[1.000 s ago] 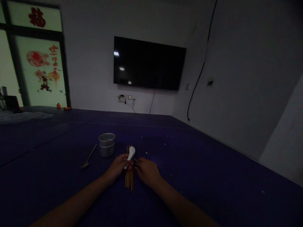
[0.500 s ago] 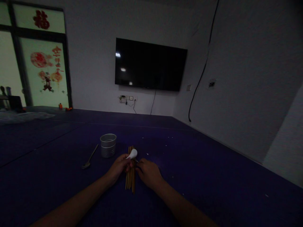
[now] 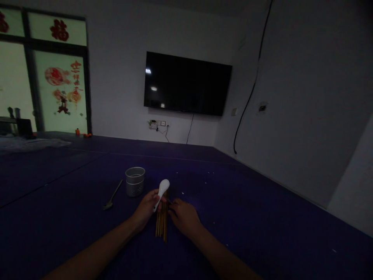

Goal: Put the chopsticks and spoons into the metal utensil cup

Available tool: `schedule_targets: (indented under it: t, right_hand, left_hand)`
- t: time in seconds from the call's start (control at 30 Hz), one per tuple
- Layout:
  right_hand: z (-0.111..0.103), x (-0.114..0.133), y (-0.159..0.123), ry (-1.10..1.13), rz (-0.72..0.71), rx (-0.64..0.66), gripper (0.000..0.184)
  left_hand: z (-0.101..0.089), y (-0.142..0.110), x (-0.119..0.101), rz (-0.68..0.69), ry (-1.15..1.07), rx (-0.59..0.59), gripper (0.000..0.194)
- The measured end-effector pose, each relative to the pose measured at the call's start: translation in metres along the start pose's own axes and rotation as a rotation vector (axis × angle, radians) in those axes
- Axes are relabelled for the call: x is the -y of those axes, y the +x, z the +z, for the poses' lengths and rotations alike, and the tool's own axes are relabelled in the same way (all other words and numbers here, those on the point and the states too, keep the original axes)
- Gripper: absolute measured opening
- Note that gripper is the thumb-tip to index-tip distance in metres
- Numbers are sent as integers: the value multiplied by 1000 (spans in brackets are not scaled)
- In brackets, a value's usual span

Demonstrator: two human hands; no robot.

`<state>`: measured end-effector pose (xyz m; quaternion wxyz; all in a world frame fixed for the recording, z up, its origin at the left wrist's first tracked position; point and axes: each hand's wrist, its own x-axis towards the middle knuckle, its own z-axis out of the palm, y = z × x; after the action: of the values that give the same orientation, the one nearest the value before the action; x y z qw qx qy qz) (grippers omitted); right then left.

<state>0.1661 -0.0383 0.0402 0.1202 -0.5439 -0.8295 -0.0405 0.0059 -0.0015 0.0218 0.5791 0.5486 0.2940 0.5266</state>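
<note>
My left hand [image 3: 147, 207] is closed on a white soup spoon [image 3: 164, 186], its bowl pointing up and away from me. Beneath the spoon, a bundle of wooden chopsticks [image 3: 162, 227] lies on the dark blue surface between my hands. My right hand [image 3: 185, 217] is closed just right of the chopsticks. A thin greyish tip shows at its fingers; what it belongs to is hidden. Left of my hands, a silver metal cup [image 3: 135, 186] stands upright, with a metal spoon [image 3: 113, 196] lying beside it.
The blue surface [image 3: 256, 217] carries small white scraps on the right. Clear plastic sheeting [image 3: 32, 144] and small orange items [image 3: 87, 135] are at the far left. A television [image 3: 188, 83] hangs on the back wall, and a black cable [image 3: 247, 99] runs down the right wall.
The white soup spoon has tilted more upright in my left hand, so its handle now shows. My right hand stays beside the chopsticks. The whole view has shifted slightly.
</note>
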Motion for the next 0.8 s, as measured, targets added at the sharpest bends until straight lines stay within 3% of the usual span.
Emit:
schedule_targets:
  t: [0.3, 0.47, 0.6, 0.8]
  right_hand:
    - [-2, 1, 0, 26, 23, 4, 24]
    - [-1, 0, 0, 31, 20, 14, 24]
    - [2, -1, 0, 36, 24, -3, 24]
    - [4, 1, 1, 57, 95, -99, 29]
  left_hand:
    - [1, -1, -9, -56, -192, -115, 15]
    - [-3, 0, -9, -77, -118, -175, 30]
    - [-5, 1, -9, 112, 105, -218, 32]
    - [2, -15, -21, 364, 568, -157, 25]
